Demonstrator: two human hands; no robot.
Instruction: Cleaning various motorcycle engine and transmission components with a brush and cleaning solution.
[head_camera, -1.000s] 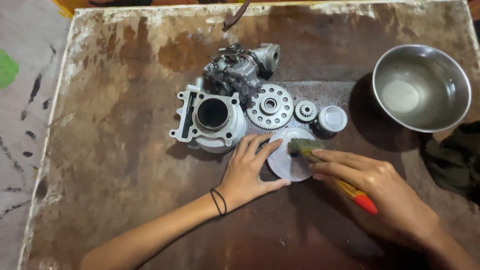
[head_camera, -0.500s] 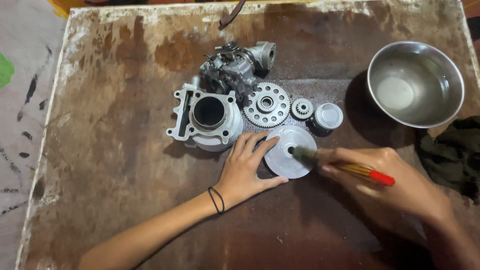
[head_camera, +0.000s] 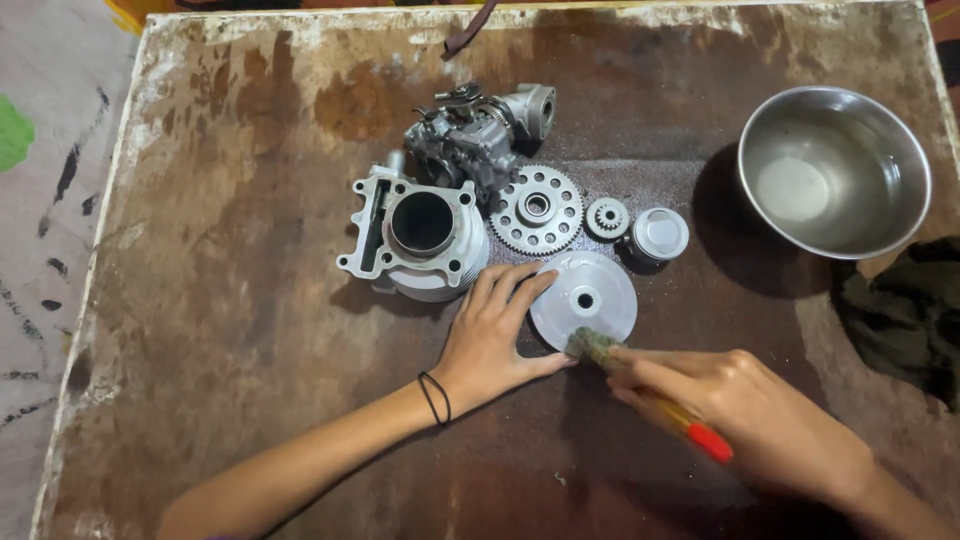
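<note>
Two hands on it: left hand (head_camera: 495, 335) flat, steadying the round silver disc (head_camera: 585, 298) mid-counter, right hand (head_camera: 745, 415) gripping the brush (head_camera: 640, 385), now swung to the disc's 6 o'clock edge, so scrubbing's ongoing.

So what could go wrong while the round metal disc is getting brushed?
The left hand only touches the disc's edge, so it might slide under the brush held by the right hand. The small gear and cap sit just behind the disc and could get knocked. Bristles may flick grime onto the fingers.
</note>
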